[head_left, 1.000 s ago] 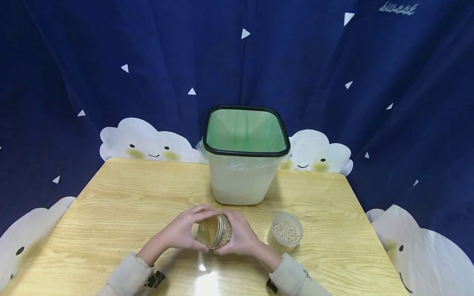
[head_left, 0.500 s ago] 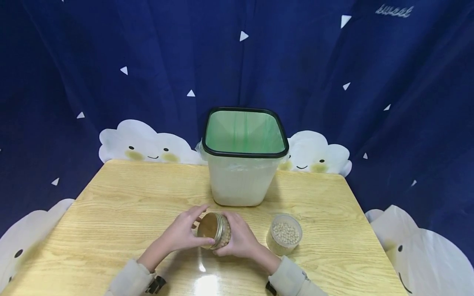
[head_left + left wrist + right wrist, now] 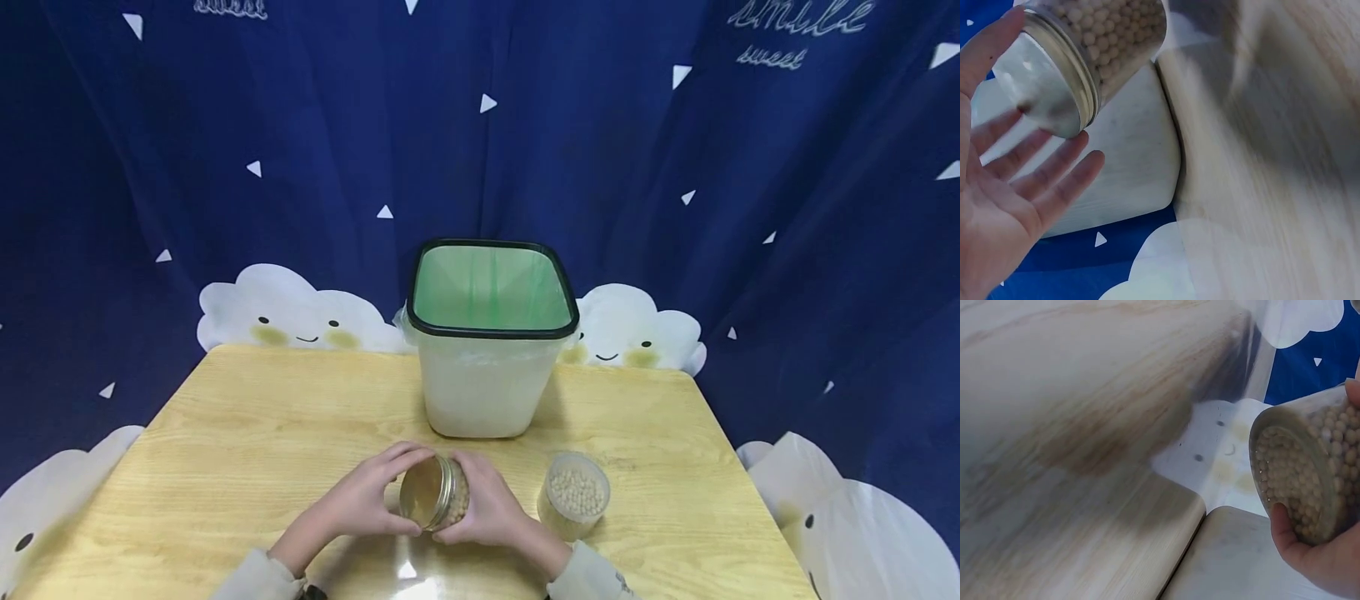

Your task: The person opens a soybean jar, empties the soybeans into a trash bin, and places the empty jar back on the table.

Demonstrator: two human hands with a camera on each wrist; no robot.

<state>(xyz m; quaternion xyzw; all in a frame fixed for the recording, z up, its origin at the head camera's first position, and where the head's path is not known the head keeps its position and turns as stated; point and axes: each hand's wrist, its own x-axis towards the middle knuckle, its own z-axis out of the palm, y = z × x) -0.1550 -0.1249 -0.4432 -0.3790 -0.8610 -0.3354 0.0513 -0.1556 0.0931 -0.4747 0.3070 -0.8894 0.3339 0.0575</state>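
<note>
Over the counter point(image 3: 277, 417), near side, left of middle, clasping tilted jar point(image 3: 458, 505) in right hand point(image 3: 492, 504), spreading left hand point(image 3: 366, 502) around lid point(image 3: 420, 492). Can't tell firmness of left contact. Best to brace jar steady, press evenly around lid rim.

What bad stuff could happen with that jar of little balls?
First, the jar is tilted sideways, so if the lid comes off like that, the little balls might pour out. Second, the right hand holds the jar and the left hand grips the lid, so a slip could drop it onto the table. Third, the filled cup stands close to the right forearm, so a bump might knock it over.
</note>
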